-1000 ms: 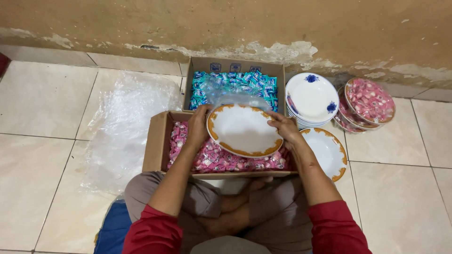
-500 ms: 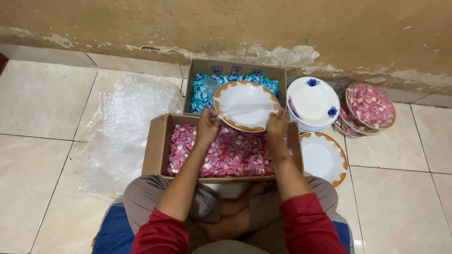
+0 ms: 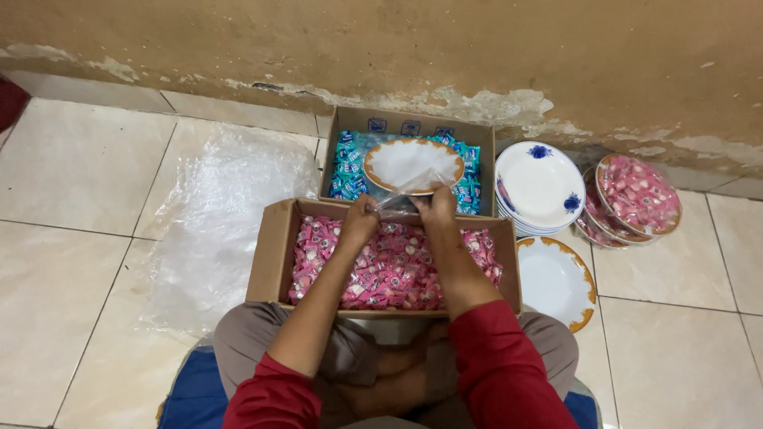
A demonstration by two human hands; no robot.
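While the person sits cross-legged on a blue mat (image 3: 195, 393) on the tiled floor (image 3: 71, 262), red sleeves reaching forward, both hands meet at the far rim of the near cardboard box (image 3: 274, 254), which is filled with pink wrapped candies (image 3: 397, 270). The left hand (image 3: 362, 216) and the right hand (image 3: 435, 208) are each closed in a pinch on a piece of clear plastic wrap (image 3: 397, 199) stretched between them. A second ago both hands held the gold-rimmed plate (image 3: 412, 164) low over the pink candies; half a second ago it was lifted toward the far box. Now the plate lies released on the blue wrapped candies (image 3: 346, 171) in the far cardboard box (image 3: 413, 127), just beyond the fingertips, and the grip has passed from plate to plastic. Judged from this, the plate is set down and the work has turned to the wrap. The plate rests face up, slightly tilted toward the person; being round, it has no true long axis, though it reads as an oval stretched left to right. To the right lie another gold-rimmed plate on the floor (image 3: 556, 282), a stack of white plates with blue flowers (image 3: 540, 187), and wrapped plates of pink candies (image 3: 636, 195). A crumpled clear plastic sheet (image 3: 214, 230) lies left. Farthest is the stained wall (image 3: 477, 56).
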